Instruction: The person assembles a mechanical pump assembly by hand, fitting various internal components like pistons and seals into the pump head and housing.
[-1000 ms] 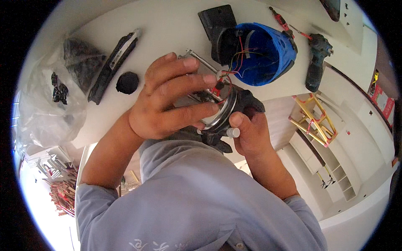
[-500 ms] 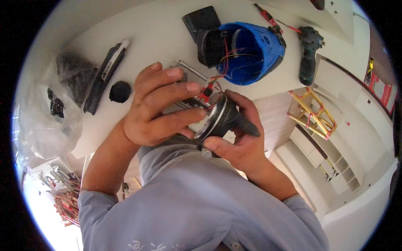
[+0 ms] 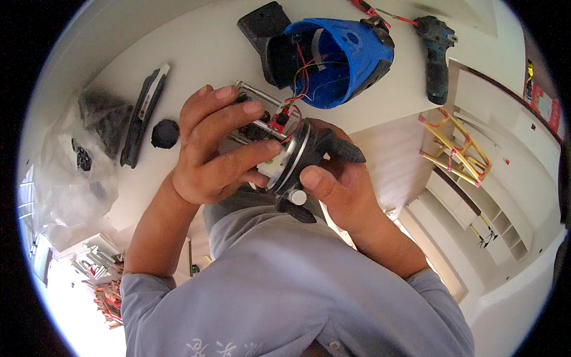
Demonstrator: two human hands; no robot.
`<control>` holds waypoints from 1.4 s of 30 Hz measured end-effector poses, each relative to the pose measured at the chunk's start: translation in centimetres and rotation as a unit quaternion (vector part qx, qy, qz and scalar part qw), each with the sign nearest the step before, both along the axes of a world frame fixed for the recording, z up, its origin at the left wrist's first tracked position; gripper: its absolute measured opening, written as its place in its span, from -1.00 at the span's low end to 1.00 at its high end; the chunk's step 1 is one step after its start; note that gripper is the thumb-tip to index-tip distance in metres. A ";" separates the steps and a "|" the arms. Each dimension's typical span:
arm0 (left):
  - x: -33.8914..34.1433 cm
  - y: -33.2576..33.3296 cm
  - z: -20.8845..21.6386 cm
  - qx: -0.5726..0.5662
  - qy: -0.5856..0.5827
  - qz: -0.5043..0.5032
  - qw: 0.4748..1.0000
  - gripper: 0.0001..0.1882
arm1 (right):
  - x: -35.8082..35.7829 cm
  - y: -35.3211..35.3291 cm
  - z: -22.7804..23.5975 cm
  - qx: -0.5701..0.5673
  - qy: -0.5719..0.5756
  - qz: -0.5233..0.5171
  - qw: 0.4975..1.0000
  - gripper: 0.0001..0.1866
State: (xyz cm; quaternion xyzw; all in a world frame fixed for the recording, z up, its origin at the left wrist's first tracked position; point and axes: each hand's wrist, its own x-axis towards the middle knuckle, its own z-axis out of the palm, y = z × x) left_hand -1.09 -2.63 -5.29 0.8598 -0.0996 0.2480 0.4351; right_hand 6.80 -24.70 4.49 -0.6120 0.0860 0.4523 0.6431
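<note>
In front of my chest I hold a device with a round black base (image 3: 307,156), a silver ring and black stub legs. A metal-rod frame (image 3: 256,95) carrying a red connector (image 3: 278,121) rises from it. My left hand (image 3: 217,146) is closed around the frame, its fingertips near the silver ring. My right hand (image 3: 339,184) grips the base from the right, thumb beside a silver knob (image 3: 297,197). Thin coloured wires (image 3: 303,77) run from the connector into a blue housing (image 3: 372,56), which lies on its side, open end towards the device.
On the white table (image 3: 196,53) lie a utility knife (image 3: 144,116), a round black cap (image 3: 165,134), a clear plastic bag (image 3: 77,184) with dark parts, and a black power drill (image 3: 437,59). A red tool (image 3: 369,11) is behind the housing. A yellow stand (image 3: 455,149) is beyond the table.
The held device has turned slightly, bringing the silver knob and a lower black leg into fuller view. Both hands keep hold of it. The whole view has shifted a little.
</note>
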 end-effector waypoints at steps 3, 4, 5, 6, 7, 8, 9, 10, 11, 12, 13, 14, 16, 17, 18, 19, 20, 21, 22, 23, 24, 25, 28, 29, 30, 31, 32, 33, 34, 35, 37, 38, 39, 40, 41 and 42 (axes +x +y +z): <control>0.1 0.0 0.1 0.011 0.003 -0.002 1.000 -0.59 | 0.0 -0.2 -0.4 0.011 0.029 -0.010 0.999 -0.20; 0.1 0.0 0.1 0.016 0.005 -0.002 1.000 -0.59 | 0.1 -0.5 -0.4 0.019 0.040 -0.005 0.999 -0.22; 0.1 0.0 0.2 0.022 0.008 -0.001 1.000 -0.59 | 0.2 -0.7 -0.4 0.028 0.051 0.001 0.998 -0.25; 0.1 0.0 0.2 0.028 0.009 -0.001 1.000 -0.58 | 0.3 -1.0 -0.3 0.021 0.045 0.023 0.998 -0.27; 0.2 0.0 0.2 0.034 0.010 0.000 0.999 -0.58 | 0.4 -1.2 -0.3 0.014 0.039 0.044 0.998 -0.30; 0.2 0.0 0.2 0.036 0.010 -0.002 0.999 -0.58 | 0.5 -1.4 -0.3 0.004 0.032 0.057 0.998 -0.32; 0.3 0.0 0.2 0.038 0.009 -0.005 0.999 -0.57 | 0.5 -1.6 -0.4 0.004 0.034 0.059 0.998 -0.33; 0.3 0.0 0.2 0.039 0.008 -0.007 0.999 -0.57 | 0.3 -1.7 -0.5 0.002 0.036 0.053 0.998 -0.34; 0.4 -0.1 0.2 0.044 0.005 -0.002 0.999 -0.56 | 0.2 -1.7 -0.7 0.004 0.038 0.044 0.998 -0.35; 0.5 -0.1 0.2 0.044 0.004 0.000 0.999 -0.55 | 0.0 -1.7 -1.0 -0.005 0.043 0.031 0.999 -0.37; 0.5 -0.1 0.1 0.044 0.001 0.002 0.999 -0.55 | -0.2 -1.6 -1.3 -0.008 0.047 0.016 0.999 -0.38; 0.6 -0.1 0.2 0.046 -0.003 0.005 0.999 -0.55 | -0.3 -1.6 -1.6 -0.010 0.051 0.000 0.999 -0.40; 0.6 0.1 0.2 0.042 -0.001 0.001 0.999 -0.55 | -0.2 -1.7 -2.1 -0.007 0.022 0.005 1.000 -0.42; 0.6 0.2 0.2 0.039 0.000 -0.003 0.999 -0.55 | 0.0 -1.9 -2.4 -0.006 0.009 0.008 1.000 -0.43; 0.5 0.3 0.2 0.034 0.001 -0.004 0.999 -0.55 | 0.3 -2.2 -2.5 -0.023 0.010 0.026 0.999 -0.43; 0.6 0.4 0.2 0.030 -0.005 -0.008 0.999 -0.55 | 0.7 -2.6 -2.6 -0.041 0.012 0.045 0.998 -0.43; 0.6 0.5 0.2 0.025 -0.011 -0.009 1.000 -0.55 | 1.1 -3.1 -2.7 -0.057 0.013 0.064 0.996 -0.43; 0.6 0.4 0.1 0.020 -0.019 -0.010 1.000 -0.55 | 1.5 -3.7 -2.9 -0.072 -0.007 0.086 0.994 -0.41; 0.7 0.5 0.1 0.020 -0.019 -0.012 1.000 -0.56 | 1.8 -4.1 -3.0 -0.085 -0.027 0.106 0.990 -0.39; 0.8 0.5 0.1 0.020 -0.021 -0.014 0.999 -0.56 | 2.1 -4.6 -3.3 -0.088 -0.056 0.118 0.988 -0.38; 0.8 0.5 0.1 0.019 -0.028 -0.015 0.999 -0.56 | 2.3 -4.9 -3.5 -0.097 -0.121 0.140 0.978 -0.36; 0.9 0.5 0.1 0.017 -0.026 -0.018 0.999 -0.58 | 2.6 -5.2 -3.8 -0.096 -0.194 0.151 0.965 -0.35; 1.1 0.5 0.0 0.008 -0.030 -0.022 0.999 -0.59 | 3.5 -5.5 -4.8 -0.100 -0.354 0.187 0.911 -0.34; 1.1 0.6 0.0 0.010 -0.029 -0.026 0.999 -0.59 | 3.9 -5.4 -5.2 -0.098 -0.403 0.204 0.887 -0.35; 1.1 0.6 -0.1 0.012 -0.030 -0.028 0.999 -0.59 | 4.3 -5.4 -5.7 -0.095 -0.455 0.217 0.858 -0.36; 1.0 0.8 -0.2 0.013 -0.032 -0.029 0.999 -0.59 | 4.7 -5.2 -6.2 -0.100 -0.469 0.243 0.843 -0.38; 1.1 0.8 -0.3 0.018 -0.032 -0.035 0.999 -0.55 | 5.1 -5.1 -6.8 -0.102 -0.487 0.266 0.825 -0.41; 1.1 0.9 -0.4 0.021 -0.033 -0.040 0.998 -0.52 | 5.4 -5.1 -7.3 -0.114 -0.499 0.286 0.810 -0.43; 1.1 1.0 -0.4 0.027 -0.037 -0.045 0.998 -0.48 | 5.5 -5.1 -7.8 -0.105 -0.516 0.291 0.798 -0.45; 1.2 1.0 -0.5 0.028 -0.032 -0.046 0.998 -0.48 | 5.6 -5.1 -8.2 -0.105 -0.528 0.293 0.790 -0.47; 1.3 0.9 -0.4 0.034 -0.037 -0.049 0.998 -0.48 | 5.7 -5.3 -8.9 -0.090 -0.542 0.287 0.785 -0.50; 1.4 0.8 -0.4 0.023 -0.030 -0.048 0.998 -0.52 | 5.7 -5.5 -9.1 -0.077 -0.544 0.278 0.788 -0.51; 1.4 0.7 -0.2 0.010 -0.026 -0.045 0.999 -0.56 | 5.8 -5.7 -9.2 -0.066 -0.548 0.273 0.788 -0.51; 1.4 0.6 -0.1 0.001 -0.030 -0.041 0.999 -0.60 | 5.7 -6.0 -9.3 -0.072 -0.552 0.276 0.784 -0.53; 1.4 0.6 0.0 -0.001 -0.025 -0.047 0.999 -0.59 | 5.9 -6.2 -9.3 -0.076 -0.564 0.282 0.772 -0.52; 1.3 0.6 0.2 0.003 -0.023 -0.045 0.999 -0.58 | 5.8 -6.4 -9.3 -0.051 -0.580 0.278 0.764 -0.50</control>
